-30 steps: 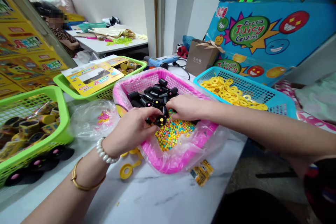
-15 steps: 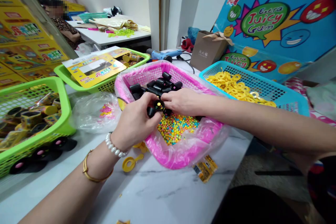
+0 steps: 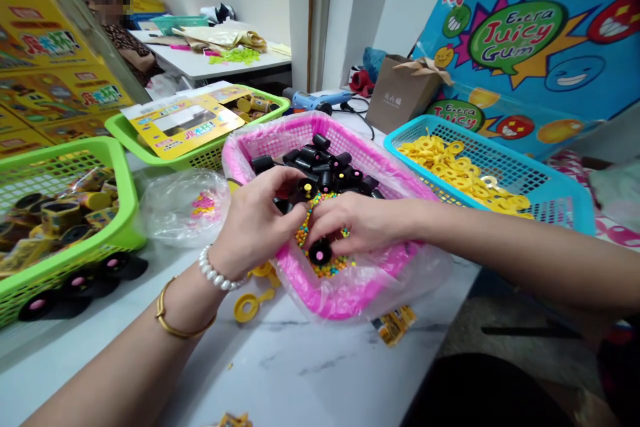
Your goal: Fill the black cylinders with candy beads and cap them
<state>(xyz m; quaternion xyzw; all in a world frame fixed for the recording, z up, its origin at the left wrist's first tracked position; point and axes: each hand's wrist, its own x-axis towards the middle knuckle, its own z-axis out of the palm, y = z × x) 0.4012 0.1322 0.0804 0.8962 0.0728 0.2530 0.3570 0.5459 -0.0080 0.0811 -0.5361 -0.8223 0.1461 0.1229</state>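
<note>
Right hand lower, grip pinching a black roll near the pink basket's rim

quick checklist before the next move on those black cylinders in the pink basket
1. right hand on a black cylinder: cannot tell if gripped
2. left hand, fingers beside a second black cylinder: cannot tell if held
3. plastic liner in the pink basket: ok
4. coloured candy beads inside the liner: ok
5. yellow rings inside the blue basket: ok
6. yellow ring piece on the marble table, outside the baskets: not ok
</note>
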